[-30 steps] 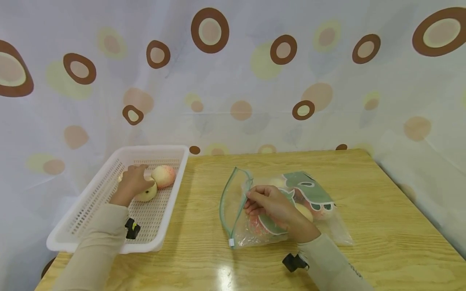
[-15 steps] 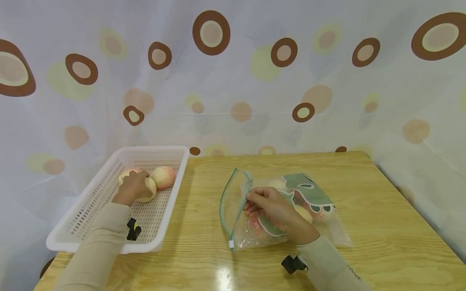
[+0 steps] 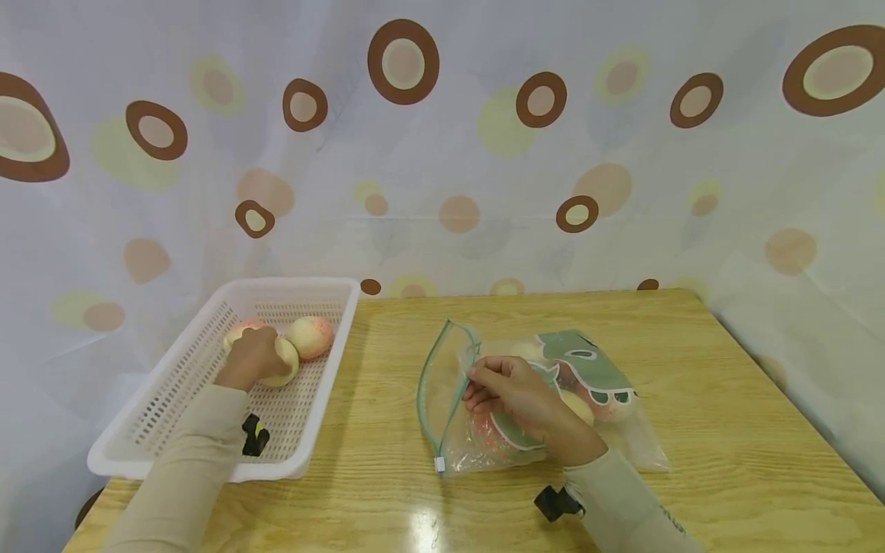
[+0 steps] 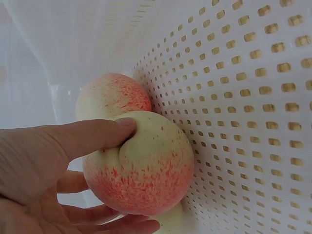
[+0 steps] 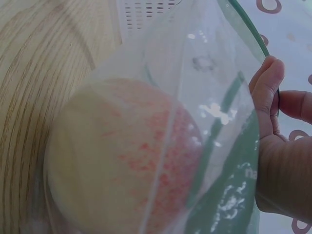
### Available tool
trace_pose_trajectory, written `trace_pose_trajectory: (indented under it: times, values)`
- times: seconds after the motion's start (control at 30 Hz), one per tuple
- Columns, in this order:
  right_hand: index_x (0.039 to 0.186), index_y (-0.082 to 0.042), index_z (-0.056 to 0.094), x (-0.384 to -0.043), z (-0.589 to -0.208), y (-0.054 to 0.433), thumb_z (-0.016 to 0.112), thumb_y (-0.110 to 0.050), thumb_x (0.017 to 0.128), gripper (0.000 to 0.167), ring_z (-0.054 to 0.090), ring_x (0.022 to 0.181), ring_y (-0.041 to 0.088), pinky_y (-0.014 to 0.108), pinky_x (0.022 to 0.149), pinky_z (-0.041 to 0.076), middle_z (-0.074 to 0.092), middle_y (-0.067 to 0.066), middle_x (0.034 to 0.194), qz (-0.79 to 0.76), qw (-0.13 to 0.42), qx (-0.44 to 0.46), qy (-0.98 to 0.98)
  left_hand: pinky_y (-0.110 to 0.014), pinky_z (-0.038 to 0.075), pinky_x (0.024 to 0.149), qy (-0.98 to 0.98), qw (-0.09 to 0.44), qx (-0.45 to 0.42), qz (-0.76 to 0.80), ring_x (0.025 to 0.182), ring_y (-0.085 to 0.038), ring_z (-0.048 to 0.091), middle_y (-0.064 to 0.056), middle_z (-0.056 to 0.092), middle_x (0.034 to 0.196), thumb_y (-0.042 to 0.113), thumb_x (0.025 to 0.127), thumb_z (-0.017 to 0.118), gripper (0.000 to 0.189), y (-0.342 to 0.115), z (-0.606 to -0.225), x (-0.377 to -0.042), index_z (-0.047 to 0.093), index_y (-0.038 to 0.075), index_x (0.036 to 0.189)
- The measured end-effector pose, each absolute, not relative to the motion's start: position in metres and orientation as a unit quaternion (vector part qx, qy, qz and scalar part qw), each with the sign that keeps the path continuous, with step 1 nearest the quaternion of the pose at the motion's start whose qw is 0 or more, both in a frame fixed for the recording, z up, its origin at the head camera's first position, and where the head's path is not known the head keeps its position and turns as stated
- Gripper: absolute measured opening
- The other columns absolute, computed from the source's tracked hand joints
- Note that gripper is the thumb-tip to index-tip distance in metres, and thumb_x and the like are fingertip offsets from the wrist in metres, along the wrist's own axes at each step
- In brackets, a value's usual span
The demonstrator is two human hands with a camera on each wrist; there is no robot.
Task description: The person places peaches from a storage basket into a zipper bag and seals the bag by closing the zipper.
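Note:
Inside the white plastic basket [image 3: 321, 399], my left hand [image 3: 250, 359] grips a cream and pink peach [image 4: 151, 170]. Its thumb lies across the top by the stem dimple, and the fingers curl beneath. A second peach [image 3: 310, 336] sits to the right of the hand, and another peach [image 3: 242, 330] shows behind it. My right hand [image 3: 515, 395] pinches the green zip edge of a clear zip bag [image 3: 477, 457] with thumb and fingers. The bag's mouth gapes toward the basket. Several peaches lie in the bag, one of them a large peach [image 5: 122, 156] close to the right wrist camera.
The wooden table [image 3: 376, 430] extends between basket and bag and out to the right. A white slider [image 3: 439, 464] sits at the near end of the zip. Behind the table hangs a pale curtain [image 3: 449, 138] with brown-ringed dots.
My left hand has closed around a peach in the basket, its fingers drawing in and down; another peach shows behind it. The right hand keeps its pinch on the bag's edge.

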State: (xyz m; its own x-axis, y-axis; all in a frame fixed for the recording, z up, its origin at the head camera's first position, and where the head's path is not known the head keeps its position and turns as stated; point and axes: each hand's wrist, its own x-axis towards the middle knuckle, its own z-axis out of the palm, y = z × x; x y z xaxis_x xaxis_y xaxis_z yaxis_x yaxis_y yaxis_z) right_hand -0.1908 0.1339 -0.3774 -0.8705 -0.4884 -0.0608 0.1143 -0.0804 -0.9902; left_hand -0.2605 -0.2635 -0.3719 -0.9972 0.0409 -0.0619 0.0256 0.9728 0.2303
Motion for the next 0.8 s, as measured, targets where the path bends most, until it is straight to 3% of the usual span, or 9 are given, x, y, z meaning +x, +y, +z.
trace_pose_trajectory:
  times: [0.13,0.23,0.6,0.8]
  values:
    - [0.082,-0.005,0.060,-0.191,-0.377,0.134,0.052,-0.012,0.098,0.019,0.063,0.065,0.009,0.021,0.062,0.054,0.064,0.001,0.075,-0.721,0.207,-0.147,0.644,-0.042,0.045,0.062,0.992,0.021,0.016,0.121,0.068,-0.029,0.050,-0.014,0.054,0.073,0.019,0.070,0.071,0.033,-0.263,-0.368,-0.259,0.054,-0.007,0.082]
    - [0.082,-0.005,0.061,-0.191,-0.377,0.134,0.052,-0.012,0.098,0.020,0.063,0.065,0.009,0.021,0.062,0.054,0.064,0.001,0.075,-0.722,0.209,-0.150,0.643,-0.045,0.046,0.064,0.991,0.012,0.013,0.130,0.069,-0.030,0.052,-0.016,0.056,0.074,0.023,0.071,0.073,0.037,-0.262,-0.363,-0.257,0.056,-0.008,0.082]
    - [0.083,-0.004,0.060,-0.193,-0.378,0.134,0.052,-0.013,0.099,0.020,0.064,0.066,0.009,0.021,0.062,0.055,0.065,0.002,0.076,-0.723,0.212,-0.159,0.638,-0.056,0.046,0.072,0.983,-0.063,0.057,0.161,0.091,-0.046,0.056,-0.034,0.060,0.100,0.028,0.077,0.074,0.061,-0.240,-0.320,-0.236,0.054,-0.017,0.114]
    - [0.084,-0.003,0.059,-0.194,-0.378,0.135,0.052,-0.013,0.099,0.020,0.064,0.066,0.010,0.021,0.063,0.055,0.064,0.003,0.077,-0.720,0.211,-0.160,0.641,-0.053,0.047,0.071,0.967,-0.087,0.100,0.218,0.094,-0.043,0.053,-0.034,0.053,0.110,0.026,0.084,0.072,0.064,-0.200,-0.298,-0.209,0.047,-0.014,0.127]
